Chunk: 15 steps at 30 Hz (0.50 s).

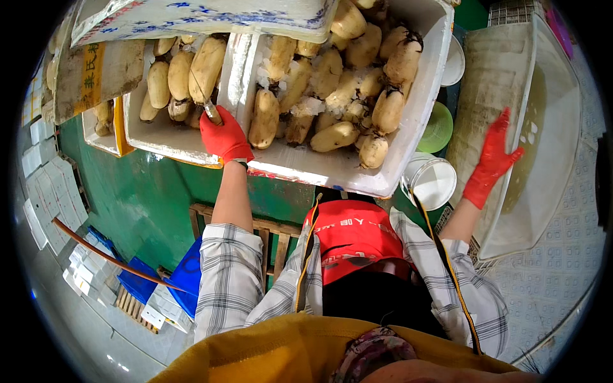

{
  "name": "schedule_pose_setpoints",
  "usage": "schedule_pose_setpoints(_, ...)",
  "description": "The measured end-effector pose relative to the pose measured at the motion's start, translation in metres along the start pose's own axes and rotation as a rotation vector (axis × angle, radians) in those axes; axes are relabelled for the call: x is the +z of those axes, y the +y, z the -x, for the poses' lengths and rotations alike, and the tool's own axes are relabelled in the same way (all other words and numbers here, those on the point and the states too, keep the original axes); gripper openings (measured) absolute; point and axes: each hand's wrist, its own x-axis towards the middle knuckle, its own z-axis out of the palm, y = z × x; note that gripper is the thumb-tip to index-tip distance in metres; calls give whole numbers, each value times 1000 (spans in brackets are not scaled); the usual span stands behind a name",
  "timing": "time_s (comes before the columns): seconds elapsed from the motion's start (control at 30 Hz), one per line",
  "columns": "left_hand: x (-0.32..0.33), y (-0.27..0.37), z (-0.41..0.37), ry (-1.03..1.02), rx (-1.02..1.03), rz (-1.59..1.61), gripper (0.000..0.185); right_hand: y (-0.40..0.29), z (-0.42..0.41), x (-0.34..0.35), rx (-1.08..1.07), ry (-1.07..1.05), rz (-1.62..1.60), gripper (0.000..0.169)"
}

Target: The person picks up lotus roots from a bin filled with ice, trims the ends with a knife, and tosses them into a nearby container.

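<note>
My left hand (223, 136), in a red rubber glove, is closed around the handle of a thin-bladed knife (211, 111). The blade reaches up over a lotus root (207, 67) in the left compartment of a white foam box (167, 143). Right of the divider, a larger foam box (306, 167) holds several lotus roots (265, 118) among crushed ice (309, 106). On the far right, my right hand (493, 155), also in a red glove, has its fingers apart and holds nothing. It is over the wall of a large pale tub (515, 129) with murky water inside.
Between box and tub stand a white bucket (433, 179), a green basin (437, 128) and another white container (454, 62). A foam lid (206, 21) overhangs the boxes at the top. Wooden slats (280, 249), blue bins (184, 273) and stacked white boxes (57, 196) are at lower left.
</note>
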Motion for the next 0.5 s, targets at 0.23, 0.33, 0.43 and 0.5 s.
schedule_pose_setpoints(0.23, 4, -2, -4, -30, -5, -65, 34, 273, 63, -33, 1015, 304, 777, 54)
schedule_pose_setpoints(0.33, -1, 3, -4, -27, -31, -45, 32, 337, 76, -78, 825, 239, 1267, 77)
schedule_pose_setpoints(0.43, 2, 1, -4, 22, 30, 12, 29, 363, 74, -95, 818, 383, 1317, 86)
schedule_pose_setpoints(0.5, 0, 3, -3, 23, 22, 4, 25, 371, 70, -91, 892, 459, 1229, 90)
